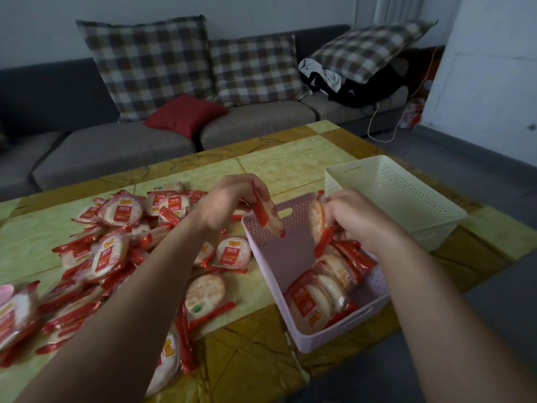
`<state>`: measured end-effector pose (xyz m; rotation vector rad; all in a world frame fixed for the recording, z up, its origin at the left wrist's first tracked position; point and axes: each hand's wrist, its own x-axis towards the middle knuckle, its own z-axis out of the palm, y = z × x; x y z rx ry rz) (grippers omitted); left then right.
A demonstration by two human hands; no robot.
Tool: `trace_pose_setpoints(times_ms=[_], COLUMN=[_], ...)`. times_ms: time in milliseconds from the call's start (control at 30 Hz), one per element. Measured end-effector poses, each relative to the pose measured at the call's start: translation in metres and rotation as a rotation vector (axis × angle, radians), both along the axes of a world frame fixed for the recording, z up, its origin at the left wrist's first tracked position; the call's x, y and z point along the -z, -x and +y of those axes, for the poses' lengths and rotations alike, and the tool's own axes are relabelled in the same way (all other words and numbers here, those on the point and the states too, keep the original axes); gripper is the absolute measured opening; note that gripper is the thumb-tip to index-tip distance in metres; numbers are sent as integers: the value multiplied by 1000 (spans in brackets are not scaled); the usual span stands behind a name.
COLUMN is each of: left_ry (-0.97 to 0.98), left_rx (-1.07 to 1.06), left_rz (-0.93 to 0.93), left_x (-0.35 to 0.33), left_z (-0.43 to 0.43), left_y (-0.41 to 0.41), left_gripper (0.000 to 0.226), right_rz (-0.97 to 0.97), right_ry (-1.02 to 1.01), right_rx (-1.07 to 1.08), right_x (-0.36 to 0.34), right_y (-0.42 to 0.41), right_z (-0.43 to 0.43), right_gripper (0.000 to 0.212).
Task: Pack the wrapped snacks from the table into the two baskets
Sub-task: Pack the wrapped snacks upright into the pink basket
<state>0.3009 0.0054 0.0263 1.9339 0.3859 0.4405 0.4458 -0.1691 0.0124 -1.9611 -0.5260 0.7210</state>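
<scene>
Several red-and-white wrapped snacks (113,251) lie heaped on the left of the table. A pink basket (279,257) stands at the front right, with a row of upright snacks (325,286) along its right side. My left hand (229,199) pinches one wrapped snack (268,218) by its top, hanging over the basket's far left corner. My right hand (357,219) grips another snack (318,222) on edge at the far end of the row. A cream basket (406,196) stands behind the pink one; no snacks show in it.
The table (276,167) has a yellow-green tiled top with brown borders. A grey sofa (130,146) with plaid cushions and a red pillow (186,113) runs behind it. Dark clothes (348,82) lie on the sofa's right end. A white cable (383,123) trails on the floor.
</scene>
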Motion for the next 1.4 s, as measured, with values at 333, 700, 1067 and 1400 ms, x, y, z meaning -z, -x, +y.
trace_pose_setpoints(times_ms=[333,700,1067,1400], left_ry=[-482,-909,56,213], left_rx=[52,-268,-229,-263], left_rz=[227,522,88,-97], left_x=[18,54,22,41], left_z=[13,3,-28,-17], left_y=[-18,-24,-26,-6], left_gripper=[59,58,46,27], right_rz=[460,615,251,-260], right_ry=[-435,-493,-471,-191], right_rx=[68,80,-123,-142], right_x=[7,15,14,19], right_y=[2,11,36,15], right_z=[-8,3,15,11], right_gripper=[35,43,42,63])
